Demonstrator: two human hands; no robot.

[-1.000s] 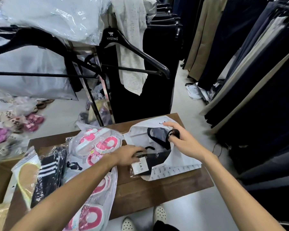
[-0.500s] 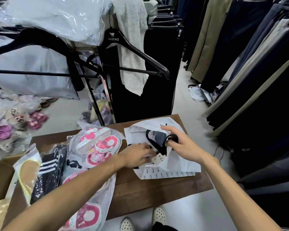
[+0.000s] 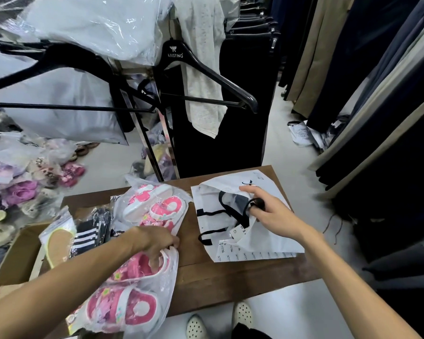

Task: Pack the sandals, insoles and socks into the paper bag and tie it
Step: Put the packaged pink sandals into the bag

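A white paper bag (image 3: 260,245) with black ribbon handles lies on its side on the wooden table (image 3: 230,277), mouth facing left. A packet of socks (image 3: 238,232) shows just inside it. My right hand (image 3: 267,211) holds the bag's upper edge open, a black handle looped over its fingers. My left hand (image 3: 154,243) grips a clear plastic bag of pink sandals (image 3: 125,304) at the table's front left. A second bagged pink sandal pair (image 3: 157,206) lies behind it. Striped black socks (image 3: 88,231) and a yellow-edged insole packet (image 3: 58,243) lie further left.
A cardboard box (image 3: 15,260) sits at the table's left end. A clothes rack with black hangers (image 3: 206,77) and wrapped garments stands behind the table. Dark trousers (image 3: 389,106) hang along the right. Bagged shoes (image 3: 22,189) lie piled on the floor at left.
My left hand has left the bag's mouth, where it pushed the sock packet in, and moved left onto the near bag of pink sandals. My right hand still holds the bag open.
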